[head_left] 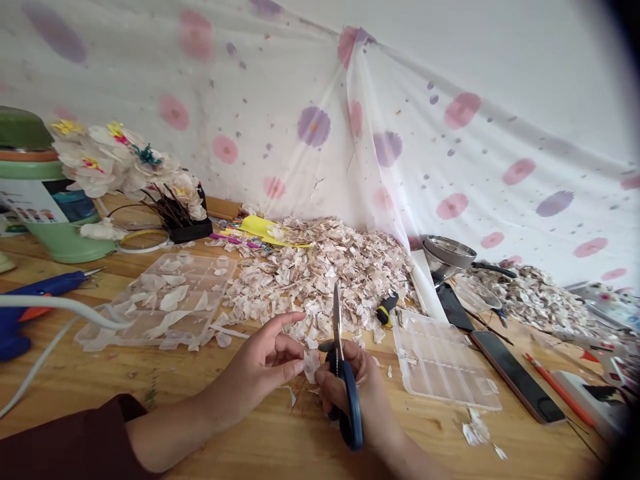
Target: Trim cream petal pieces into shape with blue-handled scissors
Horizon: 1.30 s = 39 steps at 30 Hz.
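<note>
One thin pale flake (311, 367) is pinched in the left grip (275, 355), just in front of the heap (330, 267), while the right grip (367, 387) wraps round scissors (355, 408), blades pointing away. Looks like a trimming step; any next snip calls for blades swung to the flake's edge.

White sheeting (280, 87) across the top is patterned with pink and purple blooms. At centre, pinkish-white flakes (330, 260) and silver-bladed scissors (354, 400) with dark blue handles. Left, a pale green canister (65, 233); lower left, a maroon sleeve (75, 440). Yellow-brown, wood-grained worktop (240, 447) below.
</note>
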Each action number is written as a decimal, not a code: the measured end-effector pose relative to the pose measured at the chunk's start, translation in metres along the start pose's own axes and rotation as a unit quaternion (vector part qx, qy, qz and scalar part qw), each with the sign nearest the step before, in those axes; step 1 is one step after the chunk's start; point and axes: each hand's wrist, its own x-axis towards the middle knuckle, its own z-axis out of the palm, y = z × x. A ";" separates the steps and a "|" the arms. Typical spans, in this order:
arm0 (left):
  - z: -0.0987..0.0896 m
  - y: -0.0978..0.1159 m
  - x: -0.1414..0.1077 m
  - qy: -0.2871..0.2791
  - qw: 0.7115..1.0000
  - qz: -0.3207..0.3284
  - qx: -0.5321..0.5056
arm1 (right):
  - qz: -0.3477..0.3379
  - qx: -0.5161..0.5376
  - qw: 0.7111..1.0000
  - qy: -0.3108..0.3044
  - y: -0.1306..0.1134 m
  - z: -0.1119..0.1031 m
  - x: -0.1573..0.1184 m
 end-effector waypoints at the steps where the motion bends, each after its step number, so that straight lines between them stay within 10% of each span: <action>1: 0.000 0.000 0.000 -0.002 1.000 -0.005 -0.015 | 0.002 0.005 1.000 -0.006 0.001 -0.001 0.001; 19: 0.008 0.003 -0.001 -0.112 0.991 0.020 -0.071 | 0.022 0.100 0.990 -0.095 0.010 0.000 0.005; 27: 0.004 0.007 0.001 0.010 0.999 -0.037 0.004 | -0.039 -0.035 0.999 0.001 0.004 -0.012 0.001; 39: -0.006 0.014 0.006 0.072 0.997 -0.012 0.025 | -0.068 -0.305 0.948 -0.066 -0.003 -0.016 -0.011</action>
